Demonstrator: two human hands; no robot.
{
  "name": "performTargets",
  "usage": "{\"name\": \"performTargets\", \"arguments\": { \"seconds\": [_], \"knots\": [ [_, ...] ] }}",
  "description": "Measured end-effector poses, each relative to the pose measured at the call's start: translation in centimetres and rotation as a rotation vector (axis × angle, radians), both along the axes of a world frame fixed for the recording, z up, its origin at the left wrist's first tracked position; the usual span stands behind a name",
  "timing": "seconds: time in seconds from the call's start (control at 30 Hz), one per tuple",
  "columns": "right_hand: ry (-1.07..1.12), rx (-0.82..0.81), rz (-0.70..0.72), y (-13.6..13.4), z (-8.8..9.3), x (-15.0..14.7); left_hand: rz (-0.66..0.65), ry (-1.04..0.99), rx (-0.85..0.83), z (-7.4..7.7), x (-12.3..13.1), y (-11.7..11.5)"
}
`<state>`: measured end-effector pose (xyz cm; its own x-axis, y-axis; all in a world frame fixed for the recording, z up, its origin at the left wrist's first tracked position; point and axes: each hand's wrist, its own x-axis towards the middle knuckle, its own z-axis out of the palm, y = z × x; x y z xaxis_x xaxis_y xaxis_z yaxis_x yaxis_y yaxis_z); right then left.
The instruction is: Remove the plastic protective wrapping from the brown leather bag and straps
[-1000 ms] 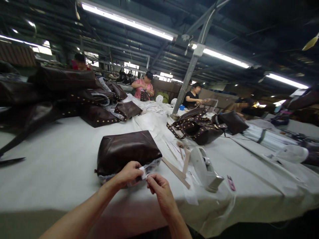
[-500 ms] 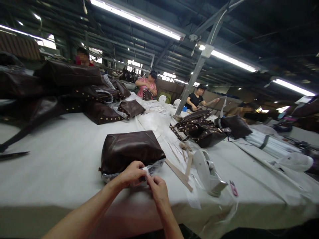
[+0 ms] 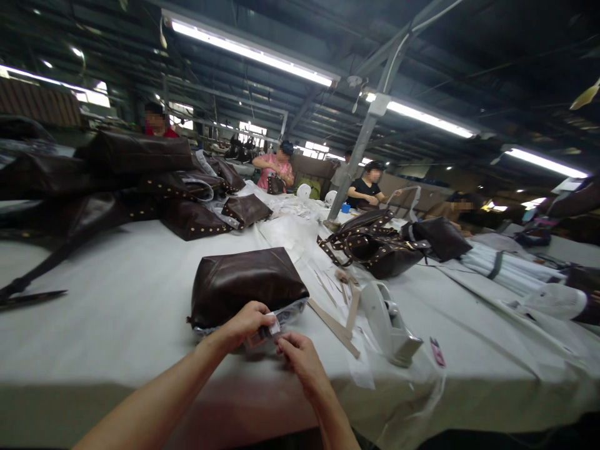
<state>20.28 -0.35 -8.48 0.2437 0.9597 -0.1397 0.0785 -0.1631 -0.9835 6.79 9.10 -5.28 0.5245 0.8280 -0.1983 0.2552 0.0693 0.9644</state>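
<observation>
A dark brown leather bag [image 3: 246, 281] lies on the white-covered table, with clear plastic wrap [image 3: 293, 309] along its near lower edge. My left hand [image 3: 250, 322] is closed at that edge, thumb and fingers pinching the wrap beside a small whitish piece [image 3: 274, 324]. Just to the right and slightly lower, my right hand [image 3: 300, 356] is closed in a pinch near the same piece. What its fingertips hold is too small to tell. The bag's near underside is partly hidden by my left hand and forearm.
A tape dispenser [image 3: 389, 325], cardboard strips [image 3: 335, 328] and a small pink tool [image 3: 437, 352] lie to the right. Studded bags [image 3: 375, 244] sit behind them. More bags [image 3: 140, 156] are piled at left, near scissors [image 3: 35, 299]. Co-workers [image 3: 273, 169] work across the table.
My right hand has shifted slightly down and away from my left, so more of the whitish piece shows between them. The bag stays in place; the view tilted slightly.
</observation>
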Motion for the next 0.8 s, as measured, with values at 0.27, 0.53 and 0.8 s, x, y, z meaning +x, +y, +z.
{"name": "performTargets", "arguments": {
  "seconds": [0.27,0.53,0.8],
  "knots": [
    [-0.130,0.091,-0.156,1.3,-0.8,-1.7,0.007,-0.036,-0.073,-0.1,0.0,-0.5],
    [-0.215,0.208,-0.434,0.7,-1.6,-1.7,-0.007,-0.060,-0.103,0.4,-0.3,-0.7],
    [0.005,0.194,-0.305,0.1,-0.5,-2.7,-0.037,-0.092,-0.148,1.2,-0.5,-0.9]
  ]
}}
